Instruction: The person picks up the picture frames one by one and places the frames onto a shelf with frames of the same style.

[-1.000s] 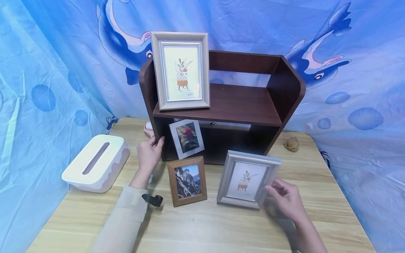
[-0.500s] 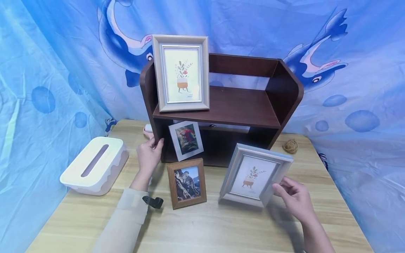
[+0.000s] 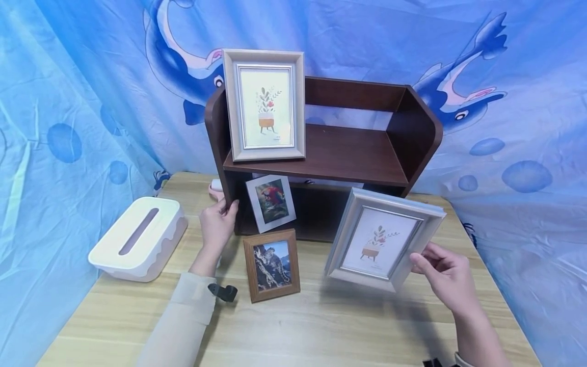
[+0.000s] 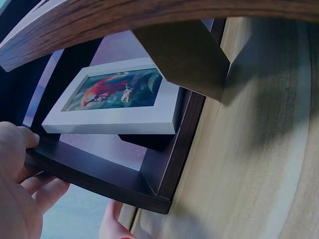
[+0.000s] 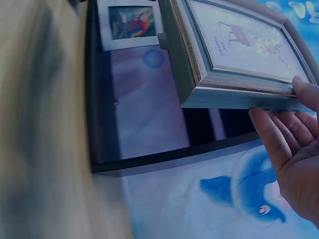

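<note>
A blue dolphin-print curtain (image 3: 357, 30) hangs behind a wood-grain table (image 3: 284, 336). Above it, the silver photo frame (image 3: 382, 242), long axis slanting top-rightward, fronts the brown bookshelf (image 3: 362, 158) at lower right; the right hand (image 3: 451, 278) grips its right edge. The left hand (image 3: 217, 221), farther off, pinches the left panel (image 3: 217, 127). The insert (image 5: 249, 37) seems to read 4"x6".
</note>
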Tool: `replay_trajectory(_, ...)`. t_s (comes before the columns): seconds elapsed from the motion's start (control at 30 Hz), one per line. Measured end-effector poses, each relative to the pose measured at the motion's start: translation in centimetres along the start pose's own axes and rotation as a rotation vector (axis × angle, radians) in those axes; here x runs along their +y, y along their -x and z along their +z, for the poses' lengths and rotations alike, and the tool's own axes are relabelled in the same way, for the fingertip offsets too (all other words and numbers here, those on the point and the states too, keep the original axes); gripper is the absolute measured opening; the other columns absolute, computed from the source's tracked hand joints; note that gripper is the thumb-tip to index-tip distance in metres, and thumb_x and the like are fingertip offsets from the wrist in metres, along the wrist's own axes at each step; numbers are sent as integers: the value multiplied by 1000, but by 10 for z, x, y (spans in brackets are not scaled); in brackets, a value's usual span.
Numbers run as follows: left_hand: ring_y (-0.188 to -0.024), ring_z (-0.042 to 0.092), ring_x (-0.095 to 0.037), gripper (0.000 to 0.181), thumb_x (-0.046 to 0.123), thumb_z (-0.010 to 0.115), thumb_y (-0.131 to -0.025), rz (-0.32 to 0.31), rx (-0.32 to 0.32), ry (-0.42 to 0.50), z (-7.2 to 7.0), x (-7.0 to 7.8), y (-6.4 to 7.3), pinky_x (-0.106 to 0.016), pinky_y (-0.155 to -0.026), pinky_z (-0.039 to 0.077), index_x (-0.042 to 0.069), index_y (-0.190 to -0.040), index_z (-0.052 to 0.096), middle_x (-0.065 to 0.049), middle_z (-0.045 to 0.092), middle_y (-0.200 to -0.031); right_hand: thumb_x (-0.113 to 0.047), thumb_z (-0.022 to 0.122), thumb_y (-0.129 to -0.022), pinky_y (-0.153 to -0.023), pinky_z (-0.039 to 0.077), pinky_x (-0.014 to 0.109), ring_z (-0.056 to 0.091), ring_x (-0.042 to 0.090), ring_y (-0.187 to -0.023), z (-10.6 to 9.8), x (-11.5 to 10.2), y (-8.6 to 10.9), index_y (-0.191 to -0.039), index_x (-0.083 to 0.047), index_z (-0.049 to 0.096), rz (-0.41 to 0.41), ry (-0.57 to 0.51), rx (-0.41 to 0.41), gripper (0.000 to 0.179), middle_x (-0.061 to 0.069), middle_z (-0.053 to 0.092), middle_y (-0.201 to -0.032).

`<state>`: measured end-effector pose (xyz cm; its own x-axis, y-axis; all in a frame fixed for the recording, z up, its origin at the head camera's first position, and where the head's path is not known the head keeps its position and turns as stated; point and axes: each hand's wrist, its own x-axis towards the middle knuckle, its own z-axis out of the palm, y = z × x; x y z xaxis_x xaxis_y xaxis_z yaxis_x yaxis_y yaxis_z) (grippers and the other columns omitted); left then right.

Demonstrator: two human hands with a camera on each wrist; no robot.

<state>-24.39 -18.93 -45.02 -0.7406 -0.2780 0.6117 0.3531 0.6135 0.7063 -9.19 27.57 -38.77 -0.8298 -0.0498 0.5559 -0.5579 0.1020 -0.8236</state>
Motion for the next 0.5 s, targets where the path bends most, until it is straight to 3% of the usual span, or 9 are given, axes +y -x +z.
replay_trajectory(0.2, -73, 75, -36, 17, 9, 74, -91, 2, -14, 12, 1, 1, -1, -39, -64, 60, -4, -102, 77, -25, 73, -88, 26, 55, -88, -64, 60, 26, 75, 12, -81, -5, -25, -16, -112, 19, 66, -13, -6, -10, 27, 4, 78, -96)
replay_trajectory(0.3, -74, 75, -36, 17, 9, 75, -90, 9, -5, 10, 0, 0, -1, -42, -64, 61, -4, -101, 78, -25, 73, -88, 24, 56, -90, -64, 60, 25, 75, 11, -81, -7, -37, -24, -115, 18, 66, -22, 20, -25, 28, 1, 78, -97)
replay_trajectory(0.5, -74, 74, -39, 15, 9, 76, -89, 30, 18, 3, 1, 0, -1, -48, -65, 62, -5, -96, 78, -25, 73, -84, 24, 55, -90, -63, 61, 25, 75, 12, -79, -8, -58, -42, -115, 18, 65, -44, -29, -30, 28, 3, 78, -97)
